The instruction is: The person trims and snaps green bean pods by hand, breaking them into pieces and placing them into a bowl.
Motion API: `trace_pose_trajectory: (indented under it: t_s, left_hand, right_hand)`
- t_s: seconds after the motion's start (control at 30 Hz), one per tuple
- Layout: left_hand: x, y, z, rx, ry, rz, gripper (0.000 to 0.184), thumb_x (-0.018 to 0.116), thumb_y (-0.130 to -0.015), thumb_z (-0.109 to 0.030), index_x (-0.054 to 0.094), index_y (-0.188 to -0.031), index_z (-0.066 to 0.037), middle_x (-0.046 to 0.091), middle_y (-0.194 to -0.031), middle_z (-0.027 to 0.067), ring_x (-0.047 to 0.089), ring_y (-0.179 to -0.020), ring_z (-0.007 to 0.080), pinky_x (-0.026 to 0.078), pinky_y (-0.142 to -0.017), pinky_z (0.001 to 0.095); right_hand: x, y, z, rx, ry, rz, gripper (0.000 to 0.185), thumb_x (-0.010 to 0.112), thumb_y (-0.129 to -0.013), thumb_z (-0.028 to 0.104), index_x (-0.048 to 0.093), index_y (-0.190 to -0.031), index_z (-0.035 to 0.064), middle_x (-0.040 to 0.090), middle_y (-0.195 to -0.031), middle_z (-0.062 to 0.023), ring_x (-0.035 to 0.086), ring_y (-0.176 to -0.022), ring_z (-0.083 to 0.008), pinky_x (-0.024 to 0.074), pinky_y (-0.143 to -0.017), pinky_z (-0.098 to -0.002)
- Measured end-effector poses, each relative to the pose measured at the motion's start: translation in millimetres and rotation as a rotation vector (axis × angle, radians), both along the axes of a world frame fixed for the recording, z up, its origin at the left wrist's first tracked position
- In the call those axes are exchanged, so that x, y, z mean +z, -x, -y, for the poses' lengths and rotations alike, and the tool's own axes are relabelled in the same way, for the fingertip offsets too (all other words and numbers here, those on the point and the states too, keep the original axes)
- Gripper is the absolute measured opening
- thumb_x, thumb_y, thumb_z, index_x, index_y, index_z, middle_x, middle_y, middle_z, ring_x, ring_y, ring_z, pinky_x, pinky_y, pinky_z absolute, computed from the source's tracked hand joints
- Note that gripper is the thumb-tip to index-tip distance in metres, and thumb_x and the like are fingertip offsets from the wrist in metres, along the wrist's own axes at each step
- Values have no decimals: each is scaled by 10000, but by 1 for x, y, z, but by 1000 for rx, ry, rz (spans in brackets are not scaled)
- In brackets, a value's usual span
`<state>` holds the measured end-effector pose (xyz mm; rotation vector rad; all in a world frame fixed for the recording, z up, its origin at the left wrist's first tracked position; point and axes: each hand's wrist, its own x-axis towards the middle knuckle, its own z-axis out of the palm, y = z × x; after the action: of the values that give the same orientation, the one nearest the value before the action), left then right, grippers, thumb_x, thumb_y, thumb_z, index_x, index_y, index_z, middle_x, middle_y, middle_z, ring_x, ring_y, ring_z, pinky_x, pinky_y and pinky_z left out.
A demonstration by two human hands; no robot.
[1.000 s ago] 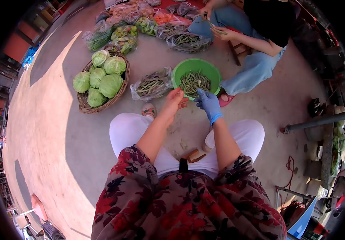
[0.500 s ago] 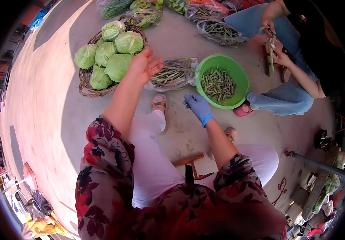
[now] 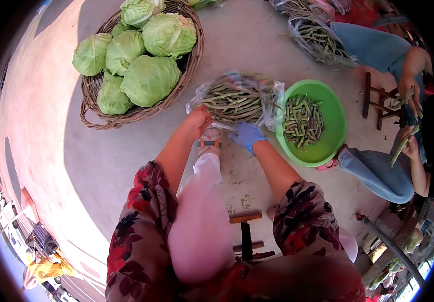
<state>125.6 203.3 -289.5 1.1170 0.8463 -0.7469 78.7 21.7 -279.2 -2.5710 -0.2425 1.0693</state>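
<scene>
A clear plastic bag (image 3: 272, 106) lies spread on the ground in front of me, with long green-purple bean pods (image 3: 234, 102) in it. My left hand (image 3: 197, 122), bare, is at the bag's near left edge, its fingers closed on the plastic. At the near right edge my right hand (image 3: 249, 137), in a blue glove, has its fingers curled at the plastic, partly hidden. Just right of the bag stands a green basin (image 3: 334, 128) holding short cut bean pieces (image 3: 302, 121).
A wicker basket (image 3: 189, 75) of cabbages (image 3: 151, 80) stands on the left. Across from me a seated person's hand (image 3: 411, 146) holds bean pods. More bagged beans (image 3: 322, 40) lie at the back right. A small wooden stool (image 3: 380, 100) is near that person.
My left hand has moved from beside the cabbages down to the bag's near edge. My right hand has come to the bag too. The view has shifted closer to the bag and basket.
</scene>
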Motion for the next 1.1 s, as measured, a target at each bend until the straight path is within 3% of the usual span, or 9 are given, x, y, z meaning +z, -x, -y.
trace_pose_trajectory:
  t_s: [0.27, 0.37, 0.47, 0.53, 0.57, 0.63, 0.73, 0.83, 1.1]
  left_hand:
    - [-11, 6, -4, -260, -163, 7, 834, 466, -771, 69, -29, -1398, -172, 347, -1302, 187, 517, -1007, 239, 490, -794, 313]
    - [-18, 9, -3, -599, -342, 60, 829, 484, -749, 50, -3, -1392, -141, 380, -1271, 215, 529, -996, 279, 490, -767, 322]
    - [-50, 24, 1, -812, -576, 254, 790, 491, -732, 36, 69, -1388, -93, 488, -1174, 227, 562, -935, 315, 471, -756, 344]
    - [-51, 24, 2, -863, -617, 272, 846, 529, -717, 90, 70, -1393, -131, 493, -1173, 194, 590, -855, 265, 515, -643, 322]
    - [-51, 25, 2, -906, -631, 291, 796, 523, -723, 57, 105, -1380, -107, 503, -1153, 214, 575, -899, 296, 492, -700, 341]
    - [-31, 24, 3, -995, -664, 323, 707, 510, -734, -8, 175, -1355, -58, 523, -1114, 254, 543, -988, 360, 445, -816, 380]
    - [-47, 25, 1, -705, -500, 236, 686, 529, -733, 12, 231, -1344, -85, 571, -1020, 209, 596, -877, 303, 489, -689, 337]
    - [-35, 15, 4, -475, -225, 8, 558, 425, -790, 35, 316, -1314, -122, 536, -887, 65, 583, -769, 144, 482, -582, 272]
    - [-41, 26, 19, -316, -123, 142, 246, 483, -850, -34, 513, -1089, -85, 567, -878, 42, 580, -773, 123, 467, -617, 235]
  right_hand:
    - [-63, -41, 37, -745, -479, 404, 284, 466, -826, 172, 578, -1051, 39, 586, -1021, -192, 549, -968, -330, 413, -870, -366]
    - [-62, -67, 49, -679, -315, 808, 251, 477, -833, 124, 582, -1030, 11, 601, -994, -177, 580, -949, -231, 426, -846, -293]
    - [-11, -75, 60, -638, -359, 437, 306, 502, -813, 133, 538, -1091, 10, 590, -1011, -163, 562, -962, -240, 429, -847, -323]
    - [-10, -63, 50, -302, -174, 325, 299, 498, -791, 134, 545, -1068, 31, 556, -1059, -165, 522, -1002, -276, 429, -832, -367]
    - [-11, -57, 43, -134, -85, 266, 296, 496, -780, 135, 549, -1056, 41, 539, -1083, -167, 501, -1021, -294, 429, -825, -389]
    - [-57, -27, 30, -1, 98, 532, 290, 552, -737, 146, 565, -1009, 46, 518, -1088, -140, 498, -1014, -293, 438, -798, -403]
    - [-70, -12, 10, 18, 258, 568, 278, 598, -692, 156, 582, -953, 60, 500, -1074, -121, 488, -1008, -301, 430, -799, -429]
    - [-65, -8, 4, -16, 342, 428, 319, 617, -662, 154, 582, -968, 71, 493, -1039, -110, 484, -1001, -301, 408, -843, -439]
    - [-86, 19, 30, -97, 140, 354, 254, 625, -673, 145, 608, -917, 79, 584, -958, -158, 500, -961, -342, 372, -885, -432]
